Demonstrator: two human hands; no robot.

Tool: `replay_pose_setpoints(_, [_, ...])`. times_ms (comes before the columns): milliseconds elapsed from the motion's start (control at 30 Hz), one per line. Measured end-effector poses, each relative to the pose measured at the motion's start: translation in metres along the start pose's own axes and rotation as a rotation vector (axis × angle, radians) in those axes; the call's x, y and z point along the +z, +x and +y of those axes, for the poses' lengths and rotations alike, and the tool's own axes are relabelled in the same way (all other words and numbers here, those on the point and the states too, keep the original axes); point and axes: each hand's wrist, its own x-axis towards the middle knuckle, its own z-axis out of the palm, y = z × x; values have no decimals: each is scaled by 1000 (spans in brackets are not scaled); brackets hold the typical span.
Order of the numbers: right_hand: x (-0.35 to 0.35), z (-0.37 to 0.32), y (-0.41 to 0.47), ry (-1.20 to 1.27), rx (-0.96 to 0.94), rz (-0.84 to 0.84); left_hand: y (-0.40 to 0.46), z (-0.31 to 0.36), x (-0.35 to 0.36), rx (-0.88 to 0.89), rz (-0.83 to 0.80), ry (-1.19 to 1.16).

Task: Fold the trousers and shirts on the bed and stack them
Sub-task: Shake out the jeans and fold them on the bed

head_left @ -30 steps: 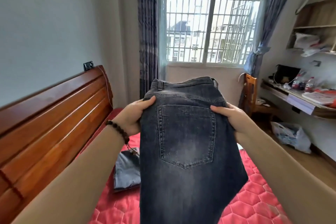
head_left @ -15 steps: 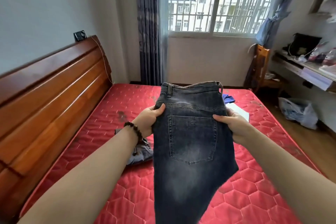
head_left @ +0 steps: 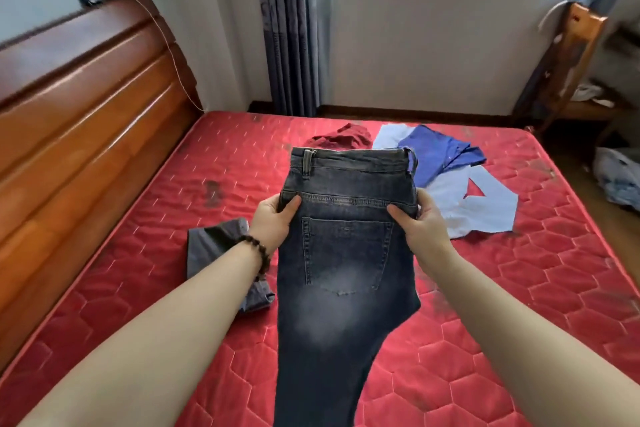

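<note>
Dark beaded bracelet [head_left: 260,255], bare forearms.

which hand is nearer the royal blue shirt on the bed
Right. The right hand grips the jeans just below and left of the royal blue shirt; the left hand grips their opposite edge, farther away.

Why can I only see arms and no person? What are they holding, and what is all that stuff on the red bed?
The camera sits on the person's head and looks down, so you see only their arms. The left hand and the right hand each grip a side of the dark jeans, held up over the red mattress. On the bed lie a grey folded garment, a dark red garment, a bright blue shirt and a pale blue shirt.
</note>
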Motion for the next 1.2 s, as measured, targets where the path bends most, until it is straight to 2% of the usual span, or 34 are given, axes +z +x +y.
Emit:
replay_pose_setpoints(133, [13, 42, 58, -121, -12, 49, 59, -38, 14, 21, 65, 89])
replay_pose_setpoints(300, [33, 118, 126, -238, 13, 102, 141, -102, 21, 90, 60, 248])
replay_pose_setpoints(467, [51, 197, 190, -386, -10, 111, 222, -178, 28, 80, 13, 295])
replay_pose_setpoints(600, [61, 252, 246, -501, -16, 138, 284, -232, 35, 95, 36, 302])
replay_pose_setpoints(667, [63, 286, 272, -521, 90, 83, 313, -266, 35, 19, 22, 338])
replay_pose_setpoints(800, [59, 365, 283, -769, 393, -100, 329, -347, 25, -451, -98, 400])
replay_pose_setpoints(867, [59, 401, 272, -817, 533, -148, 318, -383, 20, -550, -121, 513])
replay_pose_setpoints(967, [61, 439, 255, -921, 629, -184, 306, -415, 16, -480, -56, 616])
replay_pose_setpoints(1033, [63, 452, 247, -991, 629, -145, 303, -422, 16, -413, -35, 607])
replay_pose_setpoints(1200, [74, 464, 241, -900, 496, -109, 306, -424, 20, -243, -106, 624])
